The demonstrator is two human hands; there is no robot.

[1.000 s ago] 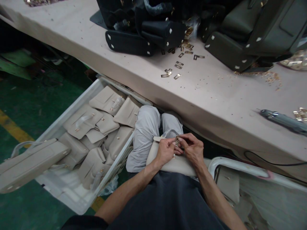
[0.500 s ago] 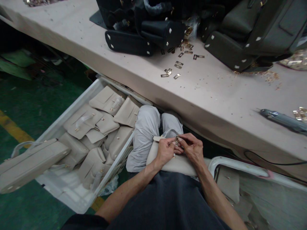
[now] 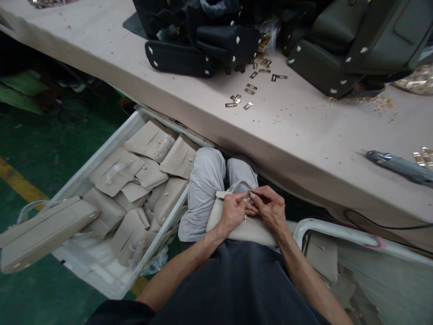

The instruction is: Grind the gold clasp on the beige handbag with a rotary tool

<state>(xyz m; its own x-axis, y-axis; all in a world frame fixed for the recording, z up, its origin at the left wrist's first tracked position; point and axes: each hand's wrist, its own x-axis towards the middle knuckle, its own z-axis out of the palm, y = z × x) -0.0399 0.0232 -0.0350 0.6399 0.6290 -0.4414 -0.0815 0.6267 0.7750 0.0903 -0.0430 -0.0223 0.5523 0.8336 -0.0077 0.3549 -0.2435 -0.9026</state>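
At the far left, a beige handbag [image 3: 47, 232] lay tilted over the edge of a white plastic bin [image 3: 101, 155], with small studs on its base. Inside this bin, more beige handbags [image 3: 117, 170] were piled one upon another, some with their handles wrapped in clear plastic. Above, on the covered table [image 3: 304, 131], there stood black handbags [image 3: 179, 58].

In the middle, another beige handbag [image 3: 252, 231] was lying on the lap of the person, over the grey trousers [image 3: 206, 180]. The left hand [image 3: 232, 211] was above this bag, and its fingertips were pinched upon a small gold metal fitting [image 3: 249, 196]. The right hand [image 3: 271, 206] met it from the other side, its thumb and finger closed on the same fitting. Whether the fitting was joined to the bag, I could not tell.

On the table beyond the hands were scattered gold metal plates [image 3: 249, 89], and to their right, dark olive bags [image 3: 321, 70]. Lower down, a second bin [image 3: 334, 227] contained a beige piece [image 3: 323, 257]. At the far right lay a grey pen-shaped power tool [image 3: 399, 166], near further gold pieces [image 3: 422, 157].
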